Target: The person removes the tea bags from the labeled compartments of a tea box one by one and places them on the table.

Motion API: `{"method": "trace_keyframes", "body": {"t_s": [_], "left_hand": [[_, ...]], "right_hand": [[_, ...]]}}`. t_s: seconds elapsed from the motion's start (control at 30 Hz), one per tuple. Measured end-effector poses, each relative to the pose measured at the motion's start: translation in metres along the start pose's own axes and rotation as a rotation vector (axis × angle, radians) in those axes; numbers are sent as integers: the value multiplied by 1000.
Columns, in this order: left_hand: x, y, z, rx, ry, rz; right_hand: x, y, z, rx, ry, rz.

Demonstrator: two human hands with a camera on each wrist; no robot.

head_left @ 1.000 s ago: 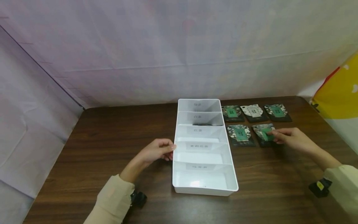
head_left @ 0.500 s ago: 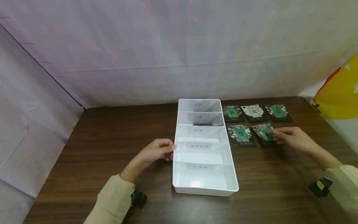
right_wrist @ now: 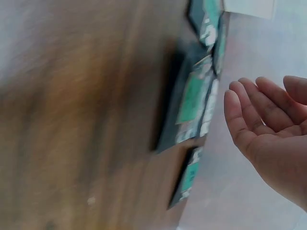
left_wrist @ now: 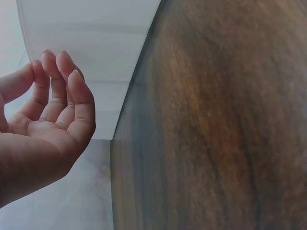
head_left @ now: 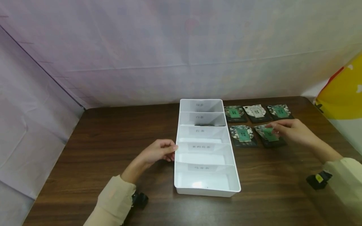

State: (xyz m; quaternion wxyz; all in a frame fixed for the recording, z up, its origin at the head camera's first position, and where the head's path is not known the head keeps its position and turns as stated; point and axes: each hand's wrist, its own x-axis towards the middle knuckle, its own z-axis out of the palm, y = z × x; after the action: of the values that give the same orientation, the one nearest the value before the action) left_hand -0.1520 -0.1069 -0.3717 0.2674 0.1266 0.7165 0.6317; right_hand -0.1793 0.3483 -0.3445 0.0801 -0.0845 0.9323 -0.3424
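A long white divided tray point(head_left: 206, 191) stands upright on the table, with printed labels in its compartments. My left hand point(head_left: 159, 153) is at its left side, the thumb and forefinger pinching the rim. In the left wrist view the other fingers of the left hand point(left_wrist: 60, 98) curve loosely beside the tray wall point(left_wrist: 110, 52). To the tray's right, my right hand point(head_left: 295, 131) hovers over the front right dark packet point(head_left: 270, 136) with a green label. In the right wrist view the right hand point(right_wrist: 268, 120) holds nothing, and its fingers are relaxed, apart from the packet point(right_wrist: 189, 100).
Another green-labelled packet point(head_left: 244, 136) lies beside the tray. Behind it lie a green-labelled packet point(head_left: 234, 113), a white-topped packet point(head_left: 255, 113) and one more green-labelled packet point(head_left: 280, 112). Something thin and dark point(head_left: 210, 125) shows in the tray's second compartment. A pale cloth point(head_left: 135, 62) hangs behind the table.
My right hand has lifted off the front right packet and moved up and slightly left; more of the packet shows. My left hand has stayed at the tray's rim.
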Motion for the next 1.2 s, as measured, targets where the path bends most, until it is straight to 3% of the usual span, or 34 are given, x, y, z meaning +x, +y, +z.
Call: {"method": "trace_keyframes", "body": {"t_s": [0.2,0.5,0.8,1.03,1.2], "left_hand": [[0,1,0,1,-2,-1],[-1,2,0,-4,1,-4],[0,3,1,1,1,-9],[-1,2,1,-4,-4,-1],[-1,2,1,-1,-1,-4]], "right_hand": [[8,-21,-3,-29,1,-32],[20,-58,-2,-43,-8,-6],[29,-94,7,86,-43,-125],[34,-114,14,10,-71,-225],[35,-123,20,19,-106,-265]]}}
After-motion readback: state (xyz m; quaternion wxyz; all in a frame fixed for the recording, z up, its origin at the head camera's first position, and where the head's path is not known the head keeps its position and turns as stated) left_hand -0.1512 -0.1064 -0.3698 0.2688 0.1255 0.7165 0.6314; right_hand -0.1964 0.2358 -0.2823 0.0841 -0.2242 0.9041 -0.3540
